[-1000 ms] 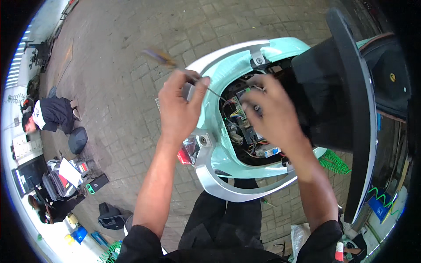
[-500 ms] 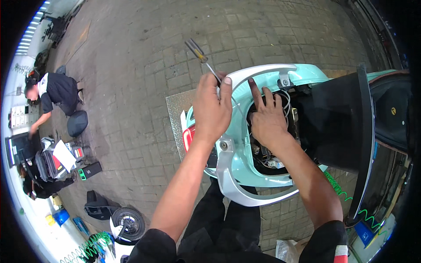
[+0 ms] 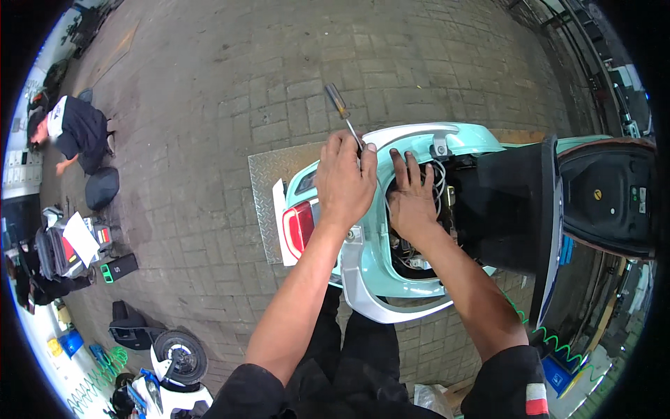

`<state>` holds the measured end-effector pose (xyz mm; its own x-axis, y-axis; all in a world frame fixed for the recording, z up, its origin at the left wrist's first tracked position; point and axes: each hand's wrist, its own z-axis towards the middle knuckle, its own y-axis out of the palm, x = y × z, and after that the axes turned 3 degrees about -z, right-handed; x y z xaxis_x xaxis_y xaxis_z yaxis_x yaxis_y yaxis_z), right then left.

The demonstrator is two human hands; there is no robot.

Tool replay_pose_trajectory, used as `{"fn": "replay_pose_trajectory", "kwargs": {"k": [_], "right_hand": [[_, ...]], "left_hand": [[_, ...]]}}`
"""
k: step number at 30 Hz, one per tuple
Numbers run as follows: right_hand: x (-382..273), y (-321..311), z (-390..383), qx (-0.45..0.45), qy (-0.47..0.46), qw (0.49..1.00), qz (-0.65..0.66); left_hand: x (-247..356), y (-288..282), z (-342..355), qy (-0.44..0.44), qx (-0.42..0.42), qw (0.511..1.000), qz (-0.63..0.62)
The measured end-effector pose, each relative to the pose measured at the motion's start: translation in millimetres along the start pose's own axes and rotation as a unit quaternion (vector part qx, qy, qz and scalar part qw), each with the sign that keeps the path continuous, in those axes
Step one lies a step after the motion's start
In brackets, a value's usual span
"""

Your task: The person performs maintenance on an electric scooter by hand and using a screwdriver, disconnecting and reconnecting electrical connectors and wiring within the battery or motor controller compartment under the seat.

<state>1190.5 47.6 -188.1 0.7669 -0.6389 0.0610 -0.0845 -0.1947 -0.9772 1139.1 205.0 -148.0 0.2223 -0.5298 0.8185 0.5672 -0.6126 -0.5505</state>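
A light green scooter tail (image 3: pixel 377 262) lies in front of me, with a silver grab rail (image 3: pixel 359 283) around its rear and a red tail light (image 3: pixel 298 229) at its left end. My left hand (image 3: pixel 345 185) is closed on the shaft of a screwdriver (image 3: pixel 336 98) over the rail. The handle points up and away from me; the tip is hidden behind the hand. My right hand (image 3: pixel 412 206) reaches into the body opening, fingers spread against its far inner edge beside light-coloured cables (image 3: pixel 440 183). Its thumb is hidden.
Right of the opening stands a dark storage box (image 3: pixel 502 202), with the raised seat (image 3: pixel 607 192) beyond. A green coiled hose (image 3: pixel 558 343) hangs nearby. At the left, another person (image 3: pixel 78 133) is near a stool (image 3: pixel 102 188), a black box (image 3: pixel 120 268) and another scooter's wheel (image 3: pixel 180 356).
The screwdriver has tilted, its handle now more upright and closer to my left hand. My right hand stays in the opening. The view has shifted, and the other person's arm has moved.
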Motion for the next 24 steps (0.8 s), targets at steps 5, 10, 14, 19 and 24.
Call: {"fn": "replay_pose_trajectory", "kwargs": {"k": [5,10,14,19,24], "right_hand": [[-6,-28,3,-0.067,0.007,0.997,0.032],[-2,-8,0,0.021,0.008,0.999,0.05],[-6,-16,0,0.014,0.005,0.998,0.057],[-2,-15,0,0.011,0.0,0.998,0.054],[-2,-13,1,0.047,0.013,0.997,0.064]], "left_hand": [[-4,-1,2,0.034,0.011,0.999,0.025],[-4,3,6,0.05,-0.006,0.999,0.015],[-3,1,3,0.044,-0.007,0.999,0.021],[-1,2,1,0.05,-0.013,0.998,0.035],[3,0,-2,0.063,-0.011,0.996,0.064]]}}
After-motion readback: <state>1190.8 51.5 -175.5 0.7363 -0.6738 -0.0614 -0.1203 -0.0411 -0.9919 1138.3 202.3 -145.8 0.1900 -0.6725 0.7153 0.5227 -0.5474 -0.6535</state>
